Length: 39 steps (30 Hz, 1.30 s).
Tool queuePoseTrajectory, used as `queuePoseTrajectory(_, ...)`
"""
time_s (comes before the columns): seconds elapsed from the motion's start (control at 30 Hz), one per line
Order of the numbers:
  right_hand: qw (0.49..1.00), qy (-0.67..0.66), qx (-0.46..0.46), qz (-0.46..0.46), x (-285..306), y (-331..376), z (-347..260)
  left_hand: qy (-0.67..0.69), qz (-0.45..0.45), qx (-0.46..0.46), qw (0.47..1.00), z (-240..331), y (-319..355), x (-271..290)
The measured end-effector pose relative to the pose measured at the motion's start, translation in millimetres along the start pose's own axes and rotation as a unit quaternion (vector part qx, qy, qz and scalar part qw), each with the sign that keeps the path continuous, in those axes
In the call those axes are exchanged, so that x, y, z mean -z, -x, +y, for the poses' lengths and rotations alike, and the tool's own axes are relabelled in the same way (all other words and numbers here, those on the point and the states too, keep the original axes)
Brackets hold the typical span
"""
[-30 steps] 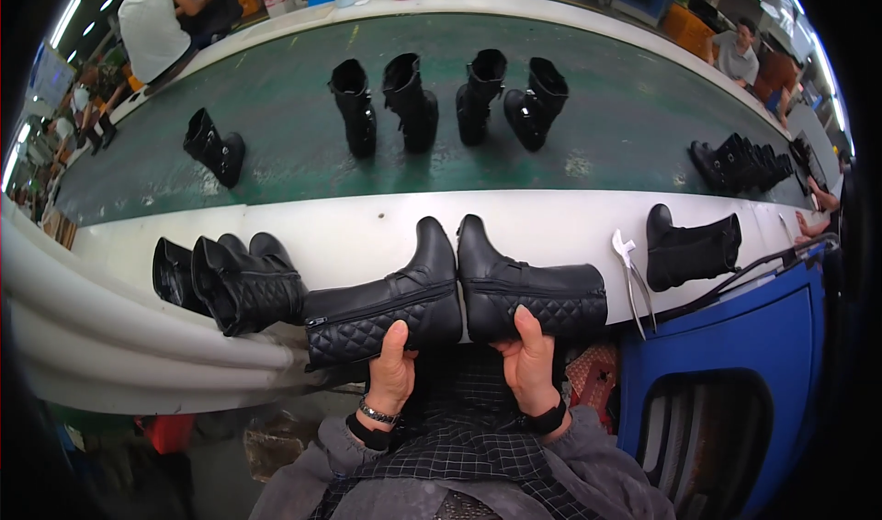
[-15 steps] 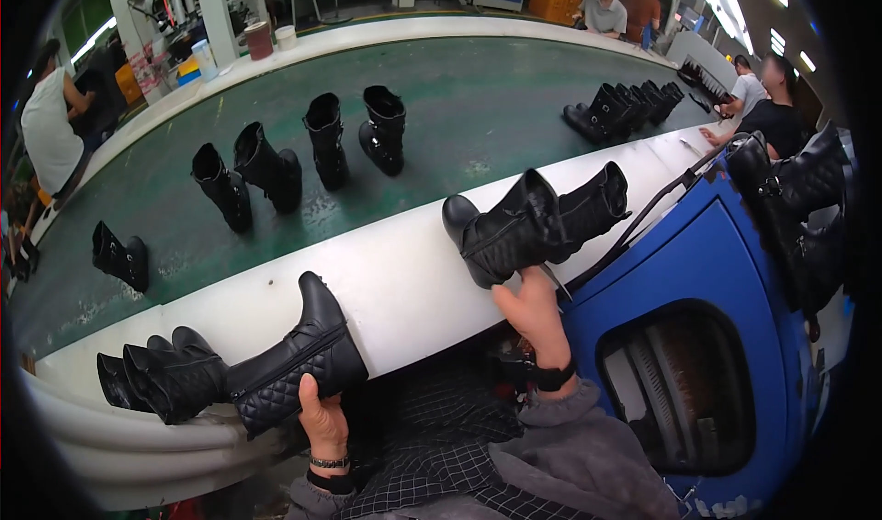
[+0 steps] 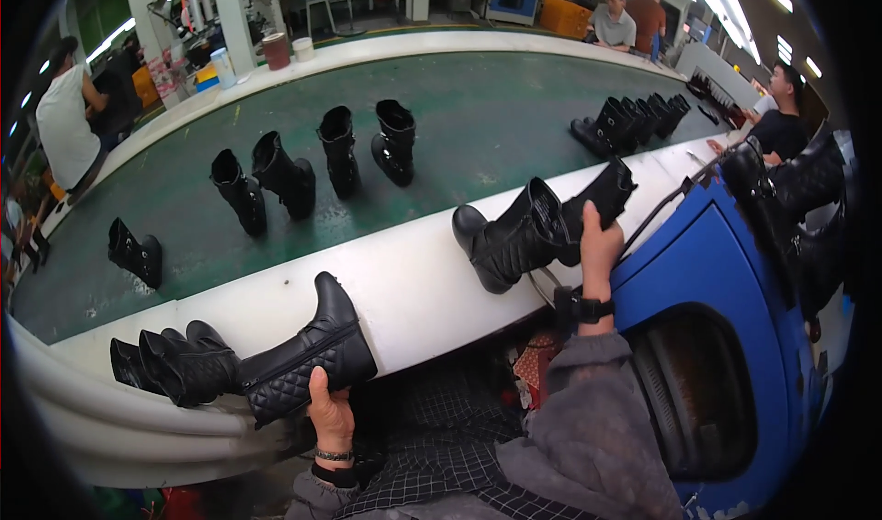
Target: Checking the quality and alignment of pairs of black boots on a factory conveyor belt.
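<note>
- two black boots are in hand, one per hand, both lying on the white ledge point(image 3: 413, 281) that edges the green conveyor belt point(image 3: 478, 125).
- left hand point(image 3: 329, 410) has its fingers clenched around the quilted shaft of a tall black boot point(image 3: 308, 359) that lies on its side at the near edge of the ledge, toe pointing up and away.
- right hand point(image 3: 597, 240) is wrapped around the shaft of a shorter black buckled boot point(image 3: 519, 235), thumb and fingers grasping it; this boot sits further right on the ledge, toe toward the left.
- a second black boot shaft point(image 3: 611, 189) sticks out just behind the right hand, touching the held boot.
- a dark watch point(image 3: 583, 307) sits on the right wrist, a beaded bracelet point(image 3: 333, 454) on the left.
- a cluster of black boots point(image 3: 170, 364) lies just beside the quilted boot on its left, touching it.
- four black ankle boots point(image 3: 312, 166) stand upright on the belt, well apart from the hands; a lone one point(image 3: 136, 254) stands far left, and a row of boots point(image 3: 634, 120) is bunched at the belt's right side.
- a blue machine housing point(image 3: 726, 336) stands to the right of the person's lap.
- other people sit or stand around the far side of the belt.
</note>
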State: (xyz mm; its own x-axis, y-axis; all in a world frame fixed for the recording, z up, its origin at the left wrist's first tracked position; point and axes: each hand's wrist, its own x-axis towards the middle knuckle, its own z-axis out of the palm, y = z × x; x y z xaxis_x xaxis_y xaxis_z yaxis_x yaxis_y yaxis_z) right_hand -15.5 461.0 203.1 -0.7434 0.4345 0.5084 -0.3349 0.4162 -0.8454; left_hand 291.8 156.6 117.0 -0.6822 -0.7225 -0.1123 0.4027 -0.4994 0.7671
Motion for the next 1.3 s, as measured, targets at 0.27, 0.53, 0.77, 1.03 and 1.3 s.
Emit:
queuePoseTrajectory(0.27, 0.757, 0.427, 0.376, 0.321, 100.2, 51.0, 2.3, 0.019, -0.015, 0.018, 1.0, 10.9, 3.0, 5.0)
queuePoseTrajectory(0.53, 0.885, -0.402, 0.219, 0.088, 50.7, 150.0, -114.5, 0.059, -0.01, 0.041, 0.997, 7.7, -1.2, -7.7)
queuePoseTrajectory(0.77, 0.931, -0.324, 0.107, -0.128, -33.0, 186.1, -137.8, -0.147, 0.019, -0.121, 0.982, 32.5, 8.6, -19.5)
queuePoseTrajectory(1.03, 0.759, -0.156, 0.155, -0.612, -10.3, 200.7, -144.7, -0.407, -0.06, -0.18, 0.893, 60.7, 21.0, -43.6)
queuePoseTrajectory(1.3, 0.703, -0.388, -0.106, -0.587, -59.3, 140.5, -129.9, -0.419, -0.064, -0.242, 0.873, 72.7, -54.7, -26.6)
